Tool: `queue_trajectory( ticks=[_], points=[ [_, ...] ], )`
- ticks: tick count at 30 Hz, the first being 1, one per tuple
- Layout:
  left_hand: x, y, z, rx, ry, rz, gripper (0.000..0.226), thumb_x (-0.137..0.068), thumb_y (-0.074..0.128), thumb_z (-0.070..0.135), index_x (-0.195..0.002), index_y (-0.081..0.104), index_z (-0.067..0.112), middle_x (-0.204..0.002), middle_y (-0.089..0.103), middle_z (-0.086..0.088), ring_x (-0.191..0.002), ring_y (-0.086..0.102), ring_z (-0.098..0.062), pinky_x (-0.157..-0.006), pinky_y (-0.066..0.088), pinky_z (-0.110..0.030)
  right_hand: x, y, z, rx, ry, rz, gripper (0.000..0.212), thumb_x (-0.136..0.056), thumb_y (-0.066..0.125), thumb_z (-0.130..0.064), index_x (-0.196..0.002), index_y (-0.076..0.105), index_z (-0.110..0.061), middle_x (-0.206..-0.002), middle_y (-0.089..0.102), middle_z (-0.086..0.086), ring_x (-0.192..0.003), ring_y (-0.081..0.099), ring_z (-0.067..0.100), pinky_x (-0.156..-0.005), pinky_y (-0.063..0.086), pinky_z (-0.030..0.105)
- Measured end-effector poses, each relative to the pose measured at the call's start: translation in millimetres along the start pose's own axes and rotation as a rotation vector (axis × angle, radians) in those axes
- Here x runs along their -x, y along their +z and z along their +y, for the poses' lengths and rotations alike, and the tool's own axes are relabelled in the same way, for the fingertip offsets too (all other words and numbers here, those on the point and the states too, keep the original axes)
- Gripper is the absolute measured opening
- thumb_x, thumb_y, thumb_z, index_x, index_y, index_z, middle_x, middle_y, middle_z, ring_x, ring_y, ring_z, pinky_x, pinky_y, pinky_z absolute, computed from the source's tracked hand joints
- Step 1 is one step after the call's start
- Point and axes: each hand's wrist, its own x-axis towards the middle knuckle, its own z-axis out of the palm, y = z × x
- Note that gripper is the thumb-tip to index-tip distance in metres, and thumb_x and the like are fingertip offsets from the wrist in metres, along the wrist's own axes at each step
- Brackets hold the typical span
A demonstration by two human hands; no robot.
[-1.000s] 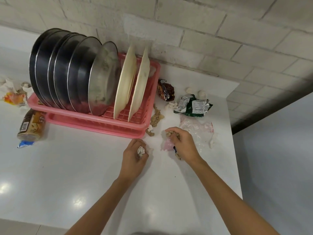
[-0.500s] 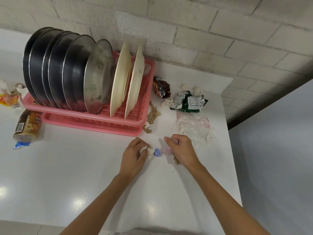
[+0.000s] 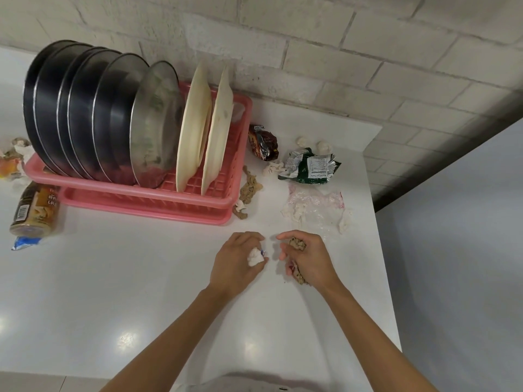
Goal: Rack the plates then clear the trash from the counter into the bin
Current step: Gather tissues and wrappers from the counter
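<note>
Probably a home kitchen: dish rack (image 3: 147, 199) on white counter (image 3: 113, 278).

The white counter (image 3: 141, 292) in front of me carries a pink dish rack (image 3: 147, 206) at its back left. Left of the rack a jar (image 3: 35, 207) lies on its side, with a blue wrapper scrap (image 3: 24, 242) just beside its near end and crumpled paper (image 3: 12, 162) behind it. Right of the rack lie a brown paper twist (image 3: 249, 188), a dark foil wrapper (image 3: 264, 142), a green packet (image 3: 311, 165), two tissue balls (image 3: 302, 141) and a clear plastic bag (image 3: 317, 203) with white tissue scraps (image 3: 343, 222) at its edges.
</note>
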Motion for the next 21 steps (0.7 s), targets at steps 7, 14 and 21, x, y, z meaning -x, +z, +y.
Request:
queue_trajectory(
  ticks=[7,14,21],
  points=[
    [-3,5,0,-0.036,0.033,-0.021,0.012,-0.080,0.058,0.021,-0.091,0.054,0.023,-0.087,0.059,0.011,-0.080,0.051,-0.015,-0.063,0.036,-0.024,8,0,3,0.123,0.034,0.049,0.033,-0.083,0.076,-0.032,-0.062,0.063,-0.010,-0.046,0.041,-0.005,-0.035,0.034,0.009,-0.033,0.035,0.016],
    [-2,-1,5,0.084,0.047,-0.014,0.010,-0.088,0.064,0.015,-0.096,0.060,0.018,-0.091,0.060,0.011,-0.081,0.053,-0.010,-0.070,0.044,-0.026,19,3,4,0.151,0.056,0.106,0.057,-0.084,0.073,-0.043,-0.047,0.038,-0.016,-0.047,0.029,-0.002,-0.039,0.026,0.010,-0.039,0.028,0.015],
    [14,-2,13,0.265,-0.047,-0.025,0.020,-0.078,0.078,0.013,-0.088,0.062,0.021,-0.087,0.060,0.014,-0.081,0.057,-0.005,-0.073,0.045,-0.019,30,-1,6,0.084,0.099,0.090,0.039,-0.090,0.060,-0.020,-0.056,0.043,-0.018,-0.058,0.033,-0.001,-0.047,0.031,0.012,-0.040,0.034,0.020]
  ],
)
